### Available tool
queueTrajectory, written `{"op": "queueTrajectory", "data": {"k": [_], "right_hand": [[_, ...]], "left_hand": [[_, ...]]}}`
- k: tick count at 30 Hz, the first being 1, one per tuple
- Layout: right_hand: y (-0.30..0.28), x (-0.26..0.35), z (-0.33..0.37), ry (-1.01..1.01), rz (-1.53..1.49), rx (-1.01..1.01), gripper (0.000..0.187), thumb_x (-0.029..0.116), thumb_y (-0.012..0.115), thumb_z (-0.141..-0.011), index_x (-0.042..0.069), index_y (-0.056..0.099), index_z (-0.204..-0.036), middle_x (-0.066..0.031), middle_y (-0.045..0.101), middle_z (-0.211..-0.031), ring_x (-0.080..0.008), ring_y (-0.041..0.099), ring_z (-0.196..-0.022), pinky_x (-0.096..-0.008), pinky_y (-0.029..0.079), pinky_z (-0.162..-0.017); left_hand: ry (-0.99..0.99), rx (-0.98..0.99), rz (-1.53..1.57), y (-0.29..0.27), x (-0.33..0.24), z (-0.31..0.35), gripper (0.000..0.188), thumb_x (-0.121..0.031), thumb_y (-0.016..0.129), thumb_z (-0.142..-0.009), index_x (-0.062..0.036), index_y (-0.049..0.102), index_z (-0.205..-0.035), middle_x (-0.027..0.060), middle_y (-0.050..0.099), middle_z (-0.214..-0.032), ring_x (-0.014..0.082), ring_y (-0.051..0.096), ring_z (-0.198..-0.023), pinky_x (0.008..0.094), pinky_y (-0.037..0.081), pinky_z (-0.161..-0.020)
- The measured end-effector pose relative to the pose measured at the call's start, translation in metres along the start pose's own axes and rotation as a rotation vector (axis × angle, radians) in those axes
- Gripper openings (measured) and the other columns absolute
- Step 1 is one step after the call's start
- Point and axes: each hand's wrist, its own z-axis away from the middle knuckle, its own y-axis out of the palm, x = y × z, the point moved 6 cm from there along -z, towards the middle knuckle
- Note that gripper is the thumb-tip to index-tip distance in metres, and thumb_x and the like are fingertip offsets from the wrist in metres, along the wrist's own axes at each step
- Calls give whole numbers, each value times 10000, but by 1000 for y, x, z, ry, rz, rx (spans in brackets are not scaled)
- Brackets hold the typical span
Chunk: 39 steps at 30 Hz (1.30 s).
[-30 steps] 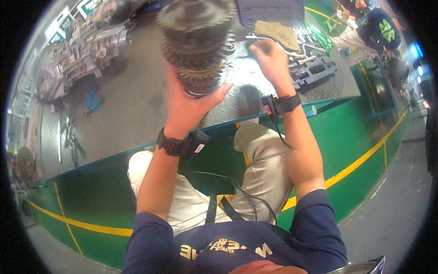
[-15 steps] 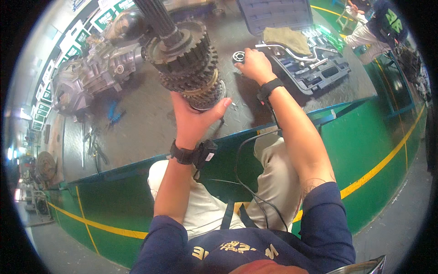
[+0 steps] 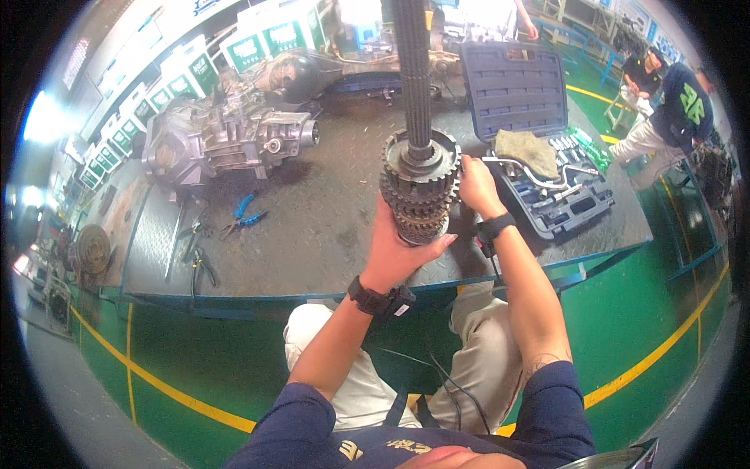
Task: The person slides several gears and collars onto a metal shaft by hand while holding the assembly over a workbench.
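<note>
A geared transmission shaft [image 3: 422,168] stands upright in front of me, its long splined rod pointing up and several toothed gears stacked at its lower end. My left hand [image 3: 394,244] is wrapped round the lowest part of the stack, thumb across the near side. Just right of the gears is my right hand [image 3: 480,187], its fingers curled. The gear edge hides its fingertips, so I cannot tell whether they touch the gears or what they hold. Between this hand and the tool case [image 3: 558,223] runs a bent metal handle [image 3: 516,166].
A large metal gearbox housing [image 3: 226,141] sits at the back left of the dark steel table [image 3: 328,227]. Blue-handled pliers [image 3: 244,209] and dark pliers [image 3: 201,270] lie at the left. A brown cloth [image 3: 525,152] rests on the case. Another person [image 3: 680,105] is at the far right.
My left hand has brought the geared shaft rightward, close to my right hand. A small metal ring seen at my right fingertips is now hidden behind the gears. The view has shifted.
</note>
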Motion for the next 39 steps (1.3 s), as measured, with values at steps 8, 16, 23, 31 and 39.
{"op": "queueTrajectory", "data": {"k": [8, 16, 23, 31, 39], "right_hand": [[-199, 145, -25, -141, -1427, 15, 420, 265, 515, -1126, -43, 597, -1399, -163, 695, -1284, -235, 695, -1105, -439, 602, -929], [-322, 271, -37, -620, -965, -19, 442, 273, 549, -1107, -62, 614, -1388, -140, 698, -1298, -218, 689, -1112, -413, 581, -957], [-333, 286, -46, -584, -732, 189, 421, 325, 634, -1068, -9, 709, -1313, -74, 736, -1176, -147, 687, -1007, -325, 579, -871], [-334, 287, -36, -615, -538, 87, 424, 343, 714, -1013, 10, 742, -1274, -41, 731, -1077, -131, 684, -976, -292, 564, -874], [-268, 252, -7, -489, -797, 87, 560, 136, 821, -920, -42, 609, -1407, -99, 715, -1247, -156, 664, -1126, -326, 555, -954]], "left_hand": [[37, -26, -24, -6, -5, 1, 919, -200, 962, -730, -33, 384, -1424, 146, 591, -1346, 237, 614, -1237, 418, 490, -1057], [106, -47, -68, -2, -12, -2, 917, -197, 960, -728, -51, 383, -1425, 138, 615, -1317, 230, 634, -1217, 407, 508, -1037], [142, -45, -6, -2, -18, -2, 917, -213, 960, -722, -92, 399, -1436, 130, 680, -1281, 239, 692, -1172, 401, 549, -994], [132, -12, -88, -4, -14, -1, 958, -254, 955, -728, -112, 377, -1478, 151, 695, -1282, 282, 704, -1191, 416, 561, -995], [74, -33, -126, -4, -14, -4, 982, -252, 958, -713, -107, 367, -1484, 156, 686, -1299, 290, 695, -1205, 426, 545, -1023]]}}
